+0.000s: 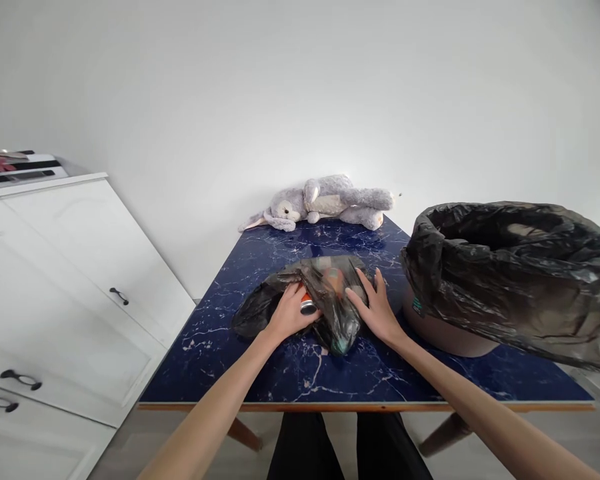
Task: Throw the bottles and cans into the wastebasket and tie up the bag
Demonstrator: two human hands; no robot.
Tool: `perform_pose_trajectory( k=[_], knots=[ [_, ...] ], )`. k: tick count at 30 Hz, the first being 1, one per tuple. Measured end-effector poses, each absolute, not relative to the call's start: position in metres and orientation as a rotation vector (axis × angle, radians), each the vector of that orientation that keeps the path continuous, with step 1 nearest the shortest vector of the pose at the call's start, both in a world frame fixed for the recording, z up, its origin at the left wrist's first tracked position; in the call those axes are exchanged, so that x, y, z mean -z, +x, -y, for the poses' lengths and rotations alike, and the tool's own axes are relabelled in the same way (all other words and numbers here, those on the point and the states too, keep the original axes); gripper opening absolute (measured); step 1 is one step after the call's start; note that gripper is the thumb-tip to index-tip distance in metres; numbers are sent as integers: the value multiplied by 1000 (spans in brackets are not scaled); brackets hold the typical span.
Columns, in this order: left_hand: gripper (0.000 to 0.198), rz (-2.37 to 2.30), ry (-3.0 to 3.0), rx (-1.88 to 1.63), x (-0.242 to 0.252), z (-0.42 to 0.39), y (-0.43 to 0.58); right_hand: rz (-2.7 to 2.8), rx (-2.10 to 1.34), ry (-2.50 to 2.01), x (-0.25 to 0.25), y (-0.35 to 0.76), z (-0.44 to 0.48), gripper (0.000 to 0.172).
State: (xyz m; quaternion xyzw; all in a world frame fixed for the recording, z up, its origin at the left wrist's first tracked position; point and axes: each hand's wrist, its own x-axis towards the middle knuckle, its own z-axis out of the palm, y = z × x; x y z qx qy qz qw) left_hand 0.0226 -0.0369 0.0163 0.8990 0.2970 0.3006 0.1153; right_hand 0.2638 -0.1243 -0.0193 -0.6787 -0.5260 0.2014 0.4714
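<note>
A thin black plastic bag (261, 308) lies crumpled on the blue marbled table, with several items showing dimly through it. At its opening, the fingers of my left hand (287, 315) are wrapped round an orange can (307, 305) with a silver end. My right hand (379, 312) rests against the bag's right side, fingers spread. Through the film near that hand shows an orange rounded item (334, 281), its kind unclear. Something greenish (341, 345) lies at the bag's near end, too veiled to name.
A pinkish bin (447, 333) lined with a large black bag (515, 287) stands on the table's right side. A grey plush rabbit (325, 200) lies along the back by the wall. White cabinets (65, 300) with black handles stand left of the table (220, 360).
</note>
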Motion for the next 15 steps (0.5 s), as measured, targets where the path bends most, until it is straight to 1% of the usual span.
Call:
perform_pose_trajectory(
  k=[2, 6, 8, 11, 15],
  knots=[
    [60, -888, 2615, -904, -14, 39, 22, 1264, -432, -1691, 22, 264, 125, 82],
    [60, -985, 2581, -928, -15, 56, 8, 1252, -396, -1701, 23, 265, 126, 77],
    [53, -1037, 2575, -938, -18, 67, -7, 1252, -393, -1699, 22, 266, 126, 75],
    [39, -1088, 2587, -971, -24, 82, -35, 1263, -402, -1688, 21, 266, 127, 73],
    [31, -1175, 2573, -966, -32, 103, -73, 1287, -418, -1659, 20, 264, 128, 69]
  ],
)
